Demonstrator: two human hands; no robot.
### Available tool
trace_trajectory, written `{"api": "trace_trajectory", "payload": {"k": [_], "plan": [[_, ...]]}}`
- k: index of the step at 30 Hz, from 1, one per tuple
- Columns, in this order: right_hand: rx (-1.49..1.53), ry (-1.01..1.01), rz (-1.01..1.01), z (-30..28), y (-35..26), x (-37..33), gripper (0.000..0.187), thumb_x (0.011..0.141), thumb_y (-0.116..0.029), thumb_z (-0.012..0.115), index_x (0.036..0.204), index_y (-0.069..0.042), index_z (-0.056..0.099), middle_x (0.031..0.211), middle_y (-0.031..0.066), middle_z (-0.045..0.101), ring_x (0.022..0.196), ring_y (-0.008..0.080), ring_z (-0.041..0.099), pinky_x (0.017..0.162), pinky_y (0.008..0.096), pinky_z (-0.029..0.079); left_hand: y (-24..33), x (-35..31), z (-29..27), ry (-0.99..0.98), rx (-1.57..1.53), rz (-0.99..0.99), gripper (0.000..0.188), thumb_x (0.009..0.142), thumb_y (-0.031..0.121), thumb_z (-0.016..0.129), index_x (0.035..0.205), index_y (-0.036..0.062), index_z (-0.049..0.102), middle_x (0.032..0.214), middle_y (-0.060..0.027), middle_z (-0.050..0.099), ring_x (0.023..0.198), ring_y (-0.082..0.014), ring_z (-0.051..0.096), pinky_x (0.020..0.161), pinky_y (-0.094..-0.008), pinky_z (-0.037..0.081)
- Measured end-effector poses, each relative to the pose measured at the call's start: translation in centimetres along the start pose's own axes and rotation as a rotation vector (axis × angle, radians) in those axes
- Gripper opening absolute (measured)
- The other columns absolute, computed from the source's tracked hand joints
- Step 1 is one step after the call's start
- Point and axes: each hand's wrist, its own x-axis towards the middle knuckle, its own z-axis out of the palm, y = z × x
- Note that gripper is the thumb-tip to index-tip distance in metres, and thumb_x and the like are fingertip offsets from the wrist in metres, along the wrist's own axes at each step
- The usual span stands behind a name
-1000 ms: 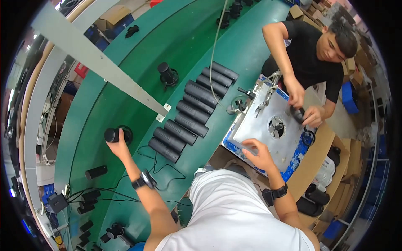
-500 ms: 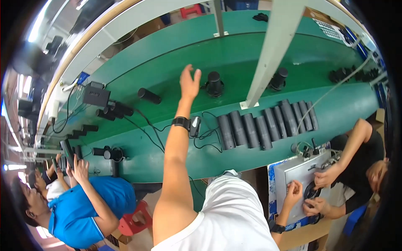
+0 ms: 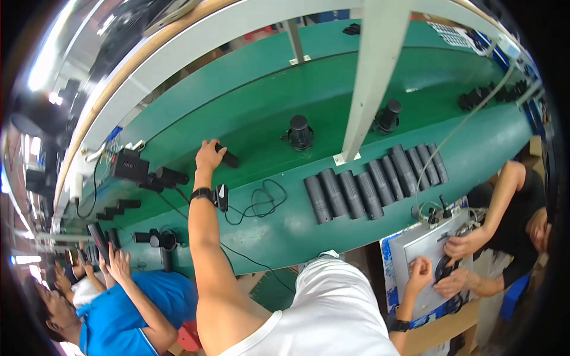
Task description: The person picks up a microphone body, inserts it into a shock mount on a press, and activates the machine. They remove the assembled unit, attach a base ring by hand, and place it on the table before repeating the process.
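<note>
My left hand (image 3: 209, 156) reaches far forward across the green work surface, its fingers closed round the left end of a black cylinder (image 3: 230, 159). That cylinder lies on its side; the hand partly covers it. At the lower right, my right hand (image 3: 420, 272) is raised by a grey metal box (image 3: 409, 246), fingers curled in together. Whether anything small is between those fingers cannot be made out. Two hands (image 3: 460, 264) of a person in black are working on a round black part (image 3: 442, 268) on the box's front, close to my right hand.
A row of several black tubes (image 3: 359, 193) lies right of centre. Two black parts on round bases, one here (image 3: 300, 133), stand behind them. A grey post (image 3: 374, 77) rises from the bench. Loose black cable (image 3: 264, 199) curls mid-bench. A person in blue (image 3: 145, 302) holds a dark cylinder on the left.
My left hand has swung left and down from beside the standing black part to the lying cylinder and closed on it. My right hand stays by the box. The whole view has shifted slightly.
</note>
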Motion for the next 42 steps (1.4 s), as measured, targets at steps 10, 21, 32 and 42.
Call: {"api": "trace_trajectory", "payload": {"k": [10,21,32,42], "plan": [[0.497,-0.934,0.168,11.5,-12.8,1.6,0.056,0.093,-0.039,0.058,0.128,0.003,0.049,0.113,0.0148,0.063,0.110,0.0253,0.060,0.097,0.0386,0.046,29.5,-14.2,-6.4,-1.373,-0.692,1.244,0.037,0.093,0.023,0.059,0.126,0.0067,0.060,0.122,-0.0080,0.061,0.110,-0.0201,0.056,0.096,-0.0339,0.043],[1.163,0.033,0.062,3.9,-11.9,1.5,0.052,0.094,-0.048,0.052,0.124,-0.005,0.046,0.109,0.0101,0.056,0.100,0.0236,0.056,0.091,0.0376,0.047,39.0,-30.7,2.4,-1.232,-1.104,1.091,0.052,0.094,0.022,0.059,0.136,0.0014,0.038,0.121,-0.0120,0.052,0.101,-0.0155,0.056,0.089,-0.0304,0.046],[1.446,-0.229,-0.372,-4.5,-8.4,-1.6,0.079,0.070,-0.059,0.077,0.122,-0.016,0.037,0.104,0.0002,0.048,0.103,0.0183,0.051,0.102,0.0459,0.040,40.4,-36.2,4.8,-2.565,-1.026,0.257,0.066,0.099,0.055,0.024,0.107,-0.0013,0.057,0.073,-0.0129,0.062,0.062,-0.0251,0.061,0.052,-0.0366,0.051],[1.292,0.186,-0.169,-5.0,-6.4,-4.4,0.067,0.080,-0.063,0.064,0.117,-0.013,0.041,0.097,0.0021,0.048,0.097,0.0191,0.052,0.096,0.0402,0.042,40.1,-36.9,4.3,-1.899,-0.771,0.930,0.056,0.096,0.037,0.052,0.134,-0.0015,0.037,0.106,-0.0159,0.062,0.093,-0.0187,0.062,0.077,-0.0292,0.051]]}}
